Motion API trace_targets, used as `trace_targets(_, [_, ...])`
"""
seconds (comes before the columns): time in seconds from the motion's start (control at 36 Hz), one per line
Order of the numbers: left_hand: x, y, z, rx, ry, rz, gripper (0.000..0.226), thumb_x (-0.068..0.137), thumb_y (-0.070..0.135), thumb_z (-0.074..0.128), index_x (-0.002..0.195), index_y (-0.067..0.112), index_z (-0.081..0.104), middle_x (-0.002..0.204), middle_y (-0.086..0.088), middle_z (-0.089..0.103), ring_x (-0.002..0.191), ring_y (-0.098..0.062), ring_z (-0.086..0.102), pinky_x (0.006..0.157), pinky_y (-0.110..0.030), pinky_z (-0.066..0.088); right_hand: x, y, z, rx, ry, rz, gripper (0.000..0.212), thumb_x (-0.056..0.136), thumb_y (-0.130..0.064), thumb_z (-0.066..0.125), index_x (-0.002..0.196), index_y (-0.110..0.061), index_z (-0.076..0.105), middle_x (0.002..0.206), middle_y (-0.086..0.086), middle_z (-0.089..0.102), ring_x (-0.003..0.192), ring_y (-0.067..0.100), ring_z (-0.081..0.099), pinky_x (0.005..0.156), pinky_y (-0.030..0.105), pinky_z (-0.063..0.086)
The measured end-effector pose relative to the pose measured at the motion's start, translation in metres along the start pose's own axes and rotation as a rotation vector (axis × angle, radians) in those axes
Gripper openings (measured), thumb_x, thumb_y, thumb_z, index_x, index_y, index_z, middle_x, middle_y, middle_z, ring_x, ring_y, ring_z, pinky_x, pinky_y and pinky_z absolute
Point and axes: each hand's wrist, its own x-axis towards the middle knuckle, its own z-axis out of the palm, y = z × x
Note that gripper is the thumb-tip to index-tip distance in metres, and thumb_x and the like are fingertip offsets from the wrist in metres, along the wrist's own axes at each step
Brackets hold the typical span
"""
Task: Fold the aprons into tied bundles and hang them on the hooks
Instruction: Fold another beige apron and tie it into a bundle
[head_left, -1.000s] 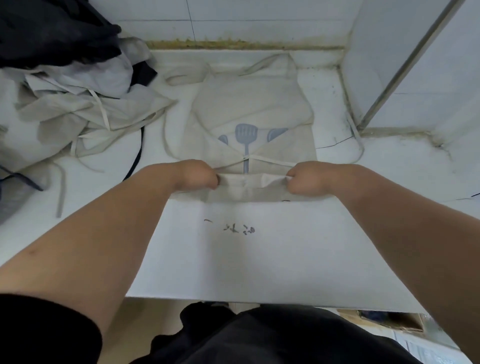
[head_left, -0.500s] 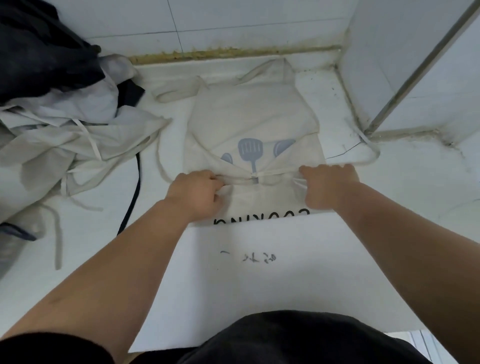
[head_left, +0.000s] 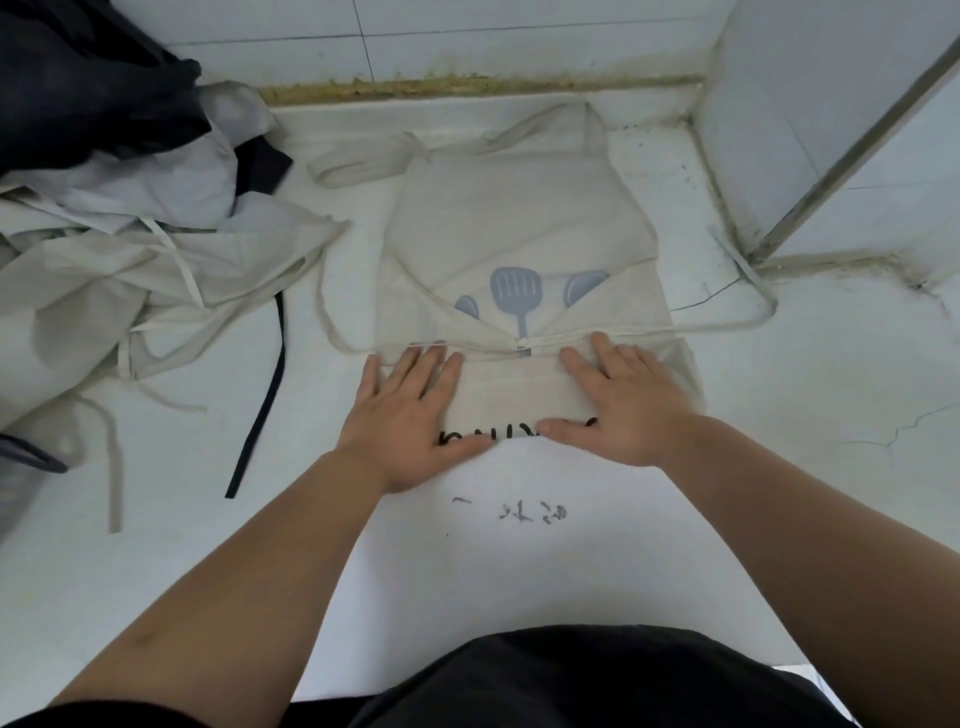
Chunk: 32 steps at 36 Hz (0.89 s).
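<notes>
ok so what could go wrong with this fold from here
1. The right tie loops far out over the counter; if the apron is rolled further it may drag and get left out of the bundle.
2. Both the left hand and right hand only press flat on the folded band, so it could spring open once lifted.
3. The left tie runs close to the apron pile and could snag there.

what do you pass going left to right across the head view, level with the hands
pile of aprons → black strap → left hand → right hand → cracked counter
</notes>
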Motion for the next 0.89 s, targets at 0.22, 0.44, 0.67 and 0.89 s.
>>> trace_targets(0.22, [-0.001, 0.000, -0.003, -0.041, 0.050, -0.056, 0.111, 0.054, 0.091, 0.017, 0.151, 0.038, 0.005, 0.157, 0.000, 0.002, 0.146, -0.017, -0.005, 0.118, -0.044, -0.008, -0.010, 0.016, 0.006, -0.075, 0.088, 0.067, 0.111, 0.068, -0.088, 0.034, 0.151, -0.023, -0.003, 0.159, 0.010, -0.007, 0.146, 0.026, 0.001, 0.117, 0.037, -0.005])
trace_targets(0.44, [-0.002, 0.011, -0.019, -0.006, 0.011, -0.063, 0.108, 0.060, 0.090, 0.038, 0.150, 0.034, 0.018, 0.147, 0.003, 0.018, 0.141, -0.018, 0.005, 0.117, -0.044, -0.008, -0.018, 0.021, 0.002, -0.075, 0.216, -0.007, 0.090, 0.075, -0.080, 0.039, 0.139, -0.017, 0.033, 0.139, 0.002, 0.035, 0.125, 0.024, 0.038, 0.104, 0.031, 0.028])
trace_targets(0.67, [0.005, 0.004, -0.054, -0.038, -0.080, -0.092, 0.062, 0.073, 0.046, 0.043, 0.133, 0.037, 0.052, 0.134, 0.008, 0.054, 0.125, -0.022, 0.043, 0.103, -0.035, 0.033, -0.011, 0.024, -0.030, 0.094, 0.137, -0.003, 0.073, 0.068, -0.088, 0.026, 0.081, -0.025, 0.061, 0.088, -0.004, 0.061, 0.090, 0.021, 0.058, 0.074, 0.033, 0.048])
trace_targets(0.89, [0.028, -0.014, -0.095, -0.536, -0.246, -0.297, 0.036, 0.074, 0.032, 0.069, 0.101, 0.009, 0.072, 0.095, -0.004, 0.064, 0.089, -0.021, 0.057, 0.074, -0.027, 0.038, 0.010, 0.033, -0.069, 0.014, -0.058, -0.043, 0.018, 0.080, -0.020, 0.055, 0.065, -0.022, 0.047, 0.070, -0.006, 0.051, 0.077, 0.020, 0.051, 0.057, 0.025, 0.037])
